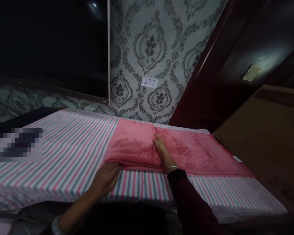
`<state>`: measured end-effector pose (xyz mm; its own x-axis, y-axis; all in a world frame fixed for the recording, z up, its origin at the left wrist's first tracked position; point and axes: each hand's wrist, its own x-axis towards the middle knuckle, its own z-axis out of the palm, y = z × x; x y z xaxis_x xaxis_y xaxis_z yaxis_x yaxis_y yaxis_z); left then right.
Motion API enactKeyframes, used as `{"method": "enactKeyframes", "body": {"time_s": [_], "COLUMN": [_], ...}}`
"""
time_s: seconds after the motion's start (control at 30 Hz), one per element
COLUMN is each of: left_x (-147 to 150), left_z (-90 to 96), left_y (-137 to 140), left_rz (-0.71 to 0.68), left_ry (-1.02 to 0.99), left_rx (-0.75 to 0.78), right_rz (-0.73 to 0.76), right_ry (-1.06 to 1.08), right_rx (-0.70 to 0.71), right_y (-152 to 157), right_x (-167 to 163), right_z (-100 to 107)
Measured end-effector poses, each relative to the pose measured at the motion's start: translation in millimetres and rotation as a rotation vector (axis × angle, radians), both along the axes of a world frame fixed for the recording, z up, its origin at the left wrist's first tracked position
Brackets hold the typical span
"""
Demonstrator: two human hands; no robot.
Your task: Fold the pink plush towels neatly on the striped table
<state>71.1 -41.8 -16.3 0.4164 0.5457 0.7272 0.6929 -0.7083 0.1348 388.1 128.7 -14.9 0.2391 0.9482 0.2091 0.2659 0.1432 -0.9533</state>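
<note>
Desk (63, 147), stripe-covered, below left grip (105, 179); patterned wall (149, 42) beyond right grip (161, 146). Pink blanket (191, 151), part-folded, touching both: left curled at near corner, right extended forward along fold edge; pinching or loose, indiscernible.

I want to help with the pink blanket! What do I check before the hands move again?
1. Blanket on the table: ok. The pink blanket lies on the striped cloth.
2. Left hand in place: ok. The left hand is at the near left corner of the thick folded part.
3. Right hand in place: ok. The right hand is on the blanket, by the right edge of that folded part.
4. Same thickness all over: not ok. The left part is stacked up; the right part lies flatter.
5. Left fingers under every layer: cannot tell. The hand hides them.
</note>
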Motion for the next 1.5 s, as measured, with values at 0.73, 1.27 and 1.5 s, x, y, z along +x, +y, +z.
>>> {"method": "enactKeyframes", "body": {"time_s": [0.73,1.27,1.5], "left_x": [-10.2,-25.0,-26.9], "left_z": [2.6,-5.2,-12.6], "left_y": [49.0,25.4,19.9], "left_rz": [0.291,0.003,0.152], "left_ry": [-0.512,-0.454,-0.661], "left_rx": [-0.765,-0.699,-0.645], "right_rz": [0.102,0.273,0.251], "right_ry": [-0.54,-0.81,-0.781], "right_rx": [0.072,-0.19,-0.117], "right_y": [-1.4,144.1,157.1], "right_x": [-21.2,-165.3,-187.5], "right_z": [27.3,55.6,54.1]}}
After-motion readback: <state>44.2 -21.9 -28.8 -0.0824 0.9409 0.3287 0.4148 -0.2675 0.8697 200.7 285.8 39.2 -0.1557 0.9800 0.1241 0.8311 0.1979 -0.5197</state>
